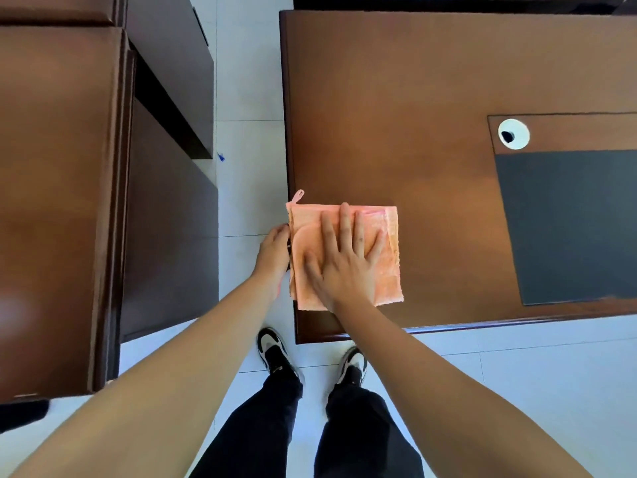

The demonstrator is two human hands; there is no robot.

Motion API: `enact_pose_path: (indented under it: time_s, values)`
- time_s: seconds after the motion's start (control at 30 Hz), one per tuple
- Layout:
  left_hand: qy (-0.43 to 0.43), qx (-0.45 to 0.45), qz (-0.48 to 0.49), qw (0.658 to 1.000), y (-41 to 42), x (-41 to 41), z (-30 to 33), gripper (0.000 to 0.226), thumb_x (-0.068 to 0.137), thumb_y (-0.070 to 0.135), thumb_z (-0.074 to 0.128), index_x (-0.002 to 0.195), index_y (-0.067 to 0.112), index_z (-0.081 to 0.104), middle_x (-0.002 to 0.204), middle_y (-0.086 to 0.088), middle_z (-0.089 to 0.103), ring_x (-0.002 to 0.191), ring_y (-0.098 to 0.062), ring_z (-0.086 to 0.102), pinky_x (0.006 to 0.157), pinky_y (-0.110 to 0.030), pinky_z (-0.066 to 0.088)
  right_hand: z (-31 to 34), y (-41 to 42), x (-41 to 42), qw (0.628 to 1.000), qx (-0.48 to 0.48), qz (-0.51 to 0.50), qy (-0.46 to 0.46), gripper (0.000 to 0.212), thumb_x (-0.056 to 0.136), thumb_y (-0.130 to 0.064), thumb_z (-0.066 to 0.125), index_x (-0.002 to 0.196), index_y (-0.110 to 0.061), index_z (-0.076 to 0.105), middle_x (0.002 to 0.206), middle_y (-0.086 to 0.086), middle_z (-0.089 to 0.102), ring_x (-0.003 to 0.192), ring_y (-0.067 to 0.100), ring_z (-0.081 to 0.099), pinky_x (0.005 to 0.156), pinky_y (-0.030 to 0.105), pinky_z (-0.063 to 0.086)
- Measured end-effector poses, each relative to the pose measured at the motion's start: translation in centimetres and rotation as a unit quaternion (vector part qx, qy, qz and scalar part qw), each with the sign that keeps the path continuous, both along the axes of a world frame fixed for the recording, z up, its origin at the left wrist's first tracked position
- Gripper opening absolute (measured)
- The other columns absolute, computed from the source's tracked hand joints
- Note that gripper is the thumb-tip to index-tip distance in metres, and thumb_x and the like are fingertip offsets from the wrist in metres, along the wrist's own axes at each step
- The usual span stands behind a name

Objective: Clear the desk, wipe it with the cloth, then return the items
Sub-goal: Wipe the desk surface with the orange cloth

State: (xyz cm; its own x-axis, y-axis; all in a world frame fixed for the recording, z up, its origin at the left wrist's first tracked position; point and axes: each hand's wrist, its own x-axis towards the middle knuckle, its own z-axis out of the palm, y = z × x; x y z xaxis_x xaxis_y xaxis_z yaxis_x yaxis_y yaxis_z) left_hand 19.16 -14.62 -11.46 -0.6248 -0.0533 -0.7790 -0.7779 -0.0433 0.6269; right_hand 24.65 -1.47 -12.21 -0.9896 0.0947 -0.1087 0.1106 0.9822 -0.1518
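Right hand lies flat, fingers spread, palm pressing the cloth onto the desk, likely to load it for wiping. Left hand sits at the cloth's 9 o'clock edge, off the desk rim, fingers curled; whether it pinches the cloth edge I can't tell. Both arms reach straight out towards 12. Cloth is folded square at the desk's 7 o'clock corner, loop at its 11. Desk top shows only a dark mat at 3 and a grommet. Second desk stands at 9.
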Motion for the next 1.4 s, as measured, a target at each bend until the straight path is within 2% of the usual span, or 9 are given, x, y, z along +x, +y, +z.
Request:
enact_pose_path:
  time_s: [0.17,0.27,0.4,0.47,0.6,0.93,1.07,1.27,1.4]
  values:
    - [0.009,-0.033,0.033,0.999,1.8,2.5,-0.5,0.035,0.106,0.049,0.040,0.116,0.027,0.065,0.119,-0.006,0.071,0.112,-0.026,0.067,0.099,-0.048,0.056,-0.7,1.2,1.1,0.999,-0.014,0.039,0.015,0.078,0.104,-0.065,0.028,0.170,-0.029,0.010,0.179,0.006,0.000,0.165,0.031,-0.002,0.125,0.070,0.001]
    - [0.051,-0.112,0.050,0.991,3.4,3.8,-0.4,0.041,0.108,0.048,0.035,0.113,0.020,0.065,0.115,-0.006,0.070,0.112,-0.027,0.065,0.096,-0.042,0.051,-0.9,4.1,2.5,0.997,-0.020,0.077,0.016,0.078,0.104,-0.067,0.029,0.170,-0.033,0.008,0.179,0.002,-0.002,0.165,0.027,-0.003,0.126,0.068,0.002]
    - [0.056,-0.317,-0.002,0.947,5.3,4.8,-0.4,0.062,0.110,0.056,0.019,0.133,0.018,0.062,0.131,-0.005,0.065,0.124,-0.031,0.058,0.101,-0.041,0.040,-1.0,9.8,4.2,0.996,-0.016,0.083,0.022,0.078,0.103,-0.070,0.027,0.170,-0.036,0.007,0.179,0.000,-0.002,0.165,0.025,-0.002,0.126,0.068,0.005]
    - [0.067,-0.369,-0.023,0.927,5.8,5.2,-0.6,0.066,0.109,0.057,0.015,0.130,0.017,0.063,0.128,-0.008,0.067,0.121,-0.035,0.059,0.103,-0.048,0.043,-1.1,12.7,4.5,0.998,-0.012,0.061,0.031,0.077,0.102,-0.070,0.028,0.169,-0.037,0.008,0.179,-0.001,0.001,0.165,0.025,0.001,0.127,0.067,0.006]
    - [0.093,-0.446,-0.032,0.889,6.2,5.1,-0.9,0.065,0.111,0.052,0.016,0.122,0.013,0.067,0.120,-0.012,0.070,0.113,-0.038,0.062,0.096,-0.047,0.045,-1.1,18.5,4.8,0.999,-0.007,0.018,0.026,0.075,0.102,-0.071,0.025,0.169,-0.040,0.007,0.179,-0.003,0.000,0.165,0.023,0.001,0.127,0.067,0.006]
    - [0.105,-0.491,-0.029,0.864,6.2,4.9,-1.7,0.062,0.111,0.049,0.015,0.110,0.013,0.067,0.107,-0.015,0.073,0.101,-0.044,0.064,0.090,-0.048,0.047,-0.1,27.2,2.6,0.990,0.021,-0.140,-0.016,0.074,0.104,-0.068,0.013,0.169,-0.035,-0.001,0.178,-0.002,-0.007,0.164,0.027,-0.002,0.127,0.067,0.002]
    - [0.092,-0.483,-0.031,0.870,6.1,4.8,-1.8,0.057,0.111,0.047,0.014,0.101,0.016,0.061,0.091,-0.010,0.066,0.089,-0.040,0.061,0.083,-0.047,0.045,0.3,25.1,1.8,0.983,0.039,-0.180,-0.014,0.074,0.106,-0.064,0.008,0.169,-0.028,-0.002,0.178,0.007,-0.005,0.164,0.034,0.001,0.126,0.070,0.005]
    - [0.106,-0.468,-0.035,0.877,5.9,5.1,-2.0,0.051,0.112,0.045,0.014,0.100,0.020,0.057,0.069,0.011,0.046,0.061,-0.014,0.042,0.065,-0.028,0.032,0.8,19.7,-0.4,0.984,0.042,-0.173,-0.021,0.074,0.106,-0.061,0.011,0.170,-0.025,-0.001,0.178,0.010,-0.002,0.163,0.036,0.002,0.124,0.072,0.008]
    - [0.112,-0.436,-0.041,0.892,5.6,5.1,-2.1,0.054,0.112,0.048,0.013,0.109,0.020,0.060,0.083,0.003,0.061,0.071,-0.020,0.055,0.072,-0.034,0.046,0.5,14.2,-2.5,0.991,0.037,-0.124,-0.021,0.078,0.103,-0.064,0.011,0.170,-0.024,0.005,0.178,0.010,-0.001,0.164,0.035,0.003,0.125,0.071,0.005]
